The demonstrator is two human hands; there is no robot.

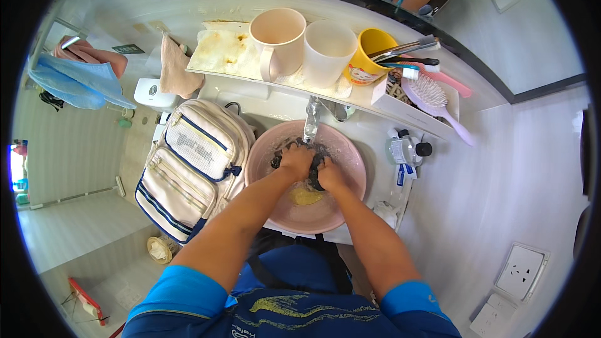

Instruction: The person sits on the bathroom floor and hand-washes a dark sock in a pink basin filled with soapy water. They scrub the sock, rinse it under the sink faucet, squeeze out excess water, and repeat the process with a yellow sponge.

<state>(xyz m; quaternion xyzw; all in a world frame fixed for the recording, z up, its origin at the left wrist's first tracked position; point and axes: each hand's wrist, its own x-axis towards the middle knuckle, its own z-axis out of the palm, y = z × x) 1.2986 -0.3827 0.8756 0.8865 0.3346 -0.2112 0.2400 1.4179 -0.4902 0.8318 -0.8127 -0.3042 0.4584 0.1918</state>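
Note:
A round pink plastic basin (350, 206) stands in front of me under the chrome faucet (312, 119), with bubbly water in it. Both hands are down in this basin on a wet dark cloth (315, 176). My left hand (298, 162) grips the cloth just below the spout, its fingertips partly hidden. Close by on the right, my right hand (330, 174) holds the cloth's edge with bent fingers. Nearer to me, a yellow patch (305, 196) shows in the basin; whether it is a loose thing or a print I cannot tell.
A cream backpack (197, 169) leans against the basin's left side. Above the faucet, a shelf (361, 99) carries a beige mug (278, 42), a frosted cup (330, 51), a yellow cup (368, 58) with toothbrushes, and a hairbrush (434, 98). Small bottles (406, 148) stand at right.

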